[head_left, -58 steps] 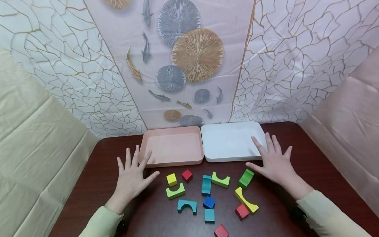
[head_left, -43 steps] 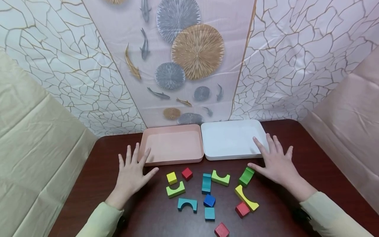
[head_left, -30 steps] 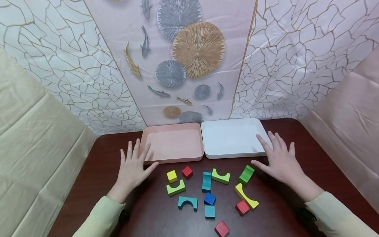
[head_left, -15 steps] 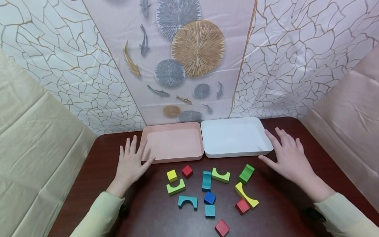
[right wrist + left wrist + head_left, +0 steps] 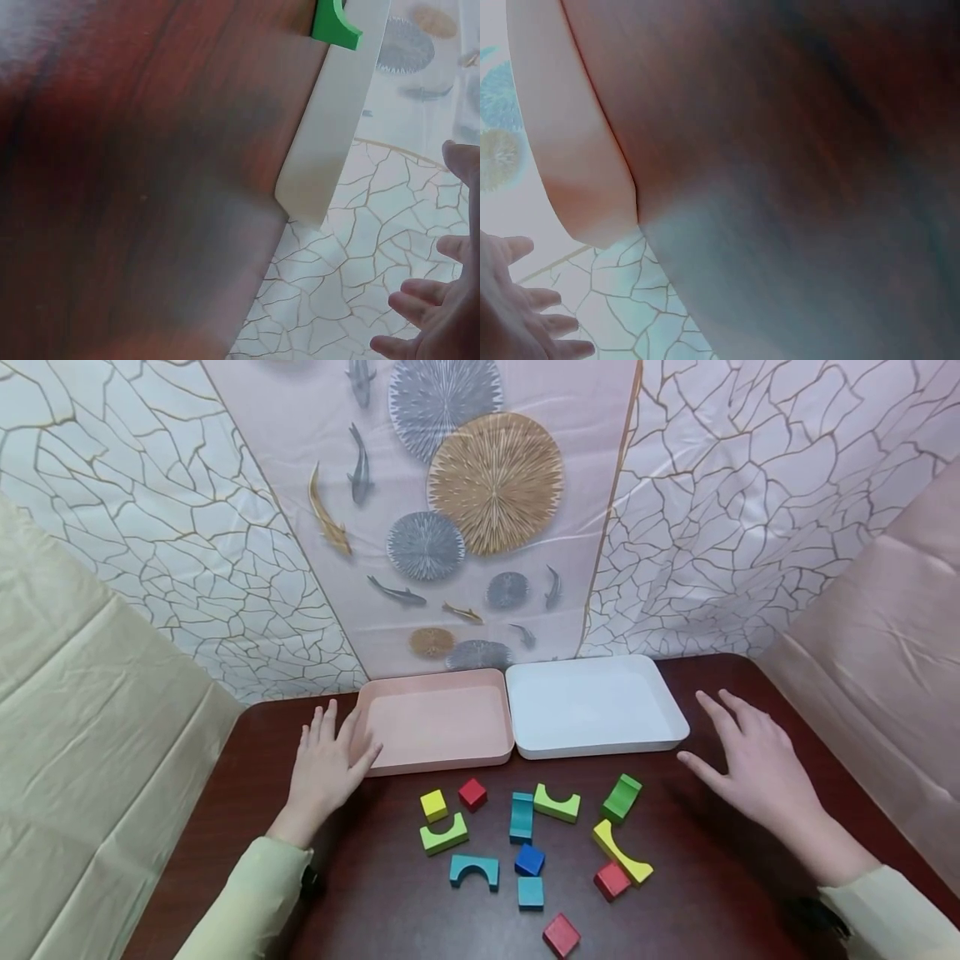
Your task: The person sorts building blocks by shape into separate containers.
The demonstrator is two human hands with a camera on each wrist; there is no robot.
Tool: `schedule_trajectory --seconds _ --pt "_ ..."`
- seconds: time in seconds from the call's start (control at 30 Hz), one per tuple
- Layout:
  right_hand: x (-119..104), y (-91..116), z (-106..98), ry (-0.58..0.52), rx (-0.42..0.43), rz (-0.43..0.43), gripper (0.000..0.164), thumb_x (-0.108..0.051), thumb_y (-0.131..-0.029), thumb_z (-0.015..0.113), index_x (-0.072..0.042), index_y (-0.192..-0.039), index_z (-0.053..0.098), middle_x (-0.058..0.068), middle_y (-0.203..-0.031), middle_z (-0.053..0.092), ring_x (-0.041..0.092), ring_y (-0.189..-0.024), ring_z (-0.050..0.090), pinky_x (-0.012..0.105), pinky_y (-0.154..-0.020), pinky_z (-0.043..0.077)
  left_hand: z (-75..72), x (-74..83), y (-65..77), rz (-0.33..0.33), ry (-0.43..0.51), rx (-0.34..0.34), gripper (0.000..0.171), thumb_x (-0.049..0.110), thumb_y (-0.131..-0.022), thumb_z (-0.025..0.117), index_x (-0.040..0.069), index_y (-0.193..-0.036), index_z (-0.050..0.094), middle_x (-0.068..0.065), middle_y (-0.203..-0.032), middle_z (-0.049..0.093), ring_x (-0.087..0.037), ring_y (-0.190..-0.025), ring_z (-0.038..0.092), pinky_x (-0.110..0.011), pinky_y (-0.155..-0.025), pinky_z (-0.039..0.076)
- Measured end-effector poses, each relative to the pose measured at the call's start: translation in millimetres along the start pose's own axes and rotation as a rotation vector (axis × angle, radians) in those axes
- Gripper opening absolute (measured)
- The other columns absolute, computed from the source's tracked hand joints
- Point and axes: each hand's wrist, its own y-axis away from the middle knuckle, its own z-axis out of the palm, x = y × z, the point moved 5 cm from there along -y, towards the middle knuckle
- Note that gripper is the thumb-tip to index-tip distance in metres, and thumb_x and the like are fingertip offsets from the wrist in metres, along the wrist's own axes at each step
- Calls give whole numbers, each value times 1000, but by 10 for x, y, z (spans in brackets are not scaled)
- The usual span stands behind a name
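Observation:
My left hand (image 5: 324, 772) hovers by the left end of a pink tray (image 5: 438, 759), fingers extended and holding nothing. Off the right end of a white tray (image 5: 600, 748), my right hand (image 5: 761, 768) is spread with nothing in it. Nearest to it is a green block with a hollow (image 5: 622, 798), which the right wrist view also shows. Left of that lie a yellow arch (image 5: 621, 853), a red cube (image 5: 612, 880) and a lime arch (image 5: 557, 803). On the left side are a yellow cube (image 5: 433, 806), another red cube (image 5: 472, 794) and another lime arch (image 5: 444, 836).
Mid-table are a teal arch (image 5: 475, 869), a teal block (image 5: 521, 817), a blue cube (image 5: 529, 860) and a teal square block (image 5: 530, 893). One more red cube (image 5: 561, 935) lies near the front. A patterned cloth (image 5: 480, 527) hangs behind the dark table (image 5: 420, 927).
My right hand has moved right, away from the white tray and the green block. My left hand has shifted slightly left, and its fingers have drawn closer together. The blocks stay put.

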Motion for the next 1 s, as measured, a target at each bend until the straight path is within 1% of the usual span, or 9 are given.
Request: schedule_trajectory --seconds 0.2,0.37,0.6,0.83,1.0 --pt "92 111 20 -59 14 13 88 -37 -91 81 -3 -161 40 36 -150 48 57 -133 45 75 -101 40 46 -62 -63 -37 55 -34 71 49 -107 55 7 -163 40 -33 -169 28 -56 -157 24 -71 -125 25" --pt "151 219 81 -127 -4 44 83 -37 -94 80 -1 -159 42 37 -148 48 57 -133 44 74 -101 40 82 -114 -88 -61 140 -65 68 45 -110 50 5 -164 37 -35 -168 27 -58 -156 25 -71 -126 23" --pt "188 319 178 -191 -35 74 75 -31 -96 79 4 -154 46 35 -145 51 54 -132 45 73 -102 39 119 -179 -146 -115 264 -126 67 42 -113 45 3 -166 32 -32 -170 28 -52 -157 27 -69 -125 27" --pt "194 358 262 -238 -78 115 70 -29 -98 77 6 -151 48 35 -144 53 53 -132 47 71 -101 41 196 -291 -203 -129 398 -172 73 43 -113 47 -2 -167 26 -29 -171 29 -47 -159 26 -65 -128 24" --pt "197 377 301 -291 -114 158 66 -29 -101 74 7 -150 48 36 -145 51 55 -133 47 73 -102 40 270 -374 -218 -149 465 -203 74 40 -112 51 0 -167 24 -28 -172 28 -47 -159 26 -66 -126 26"
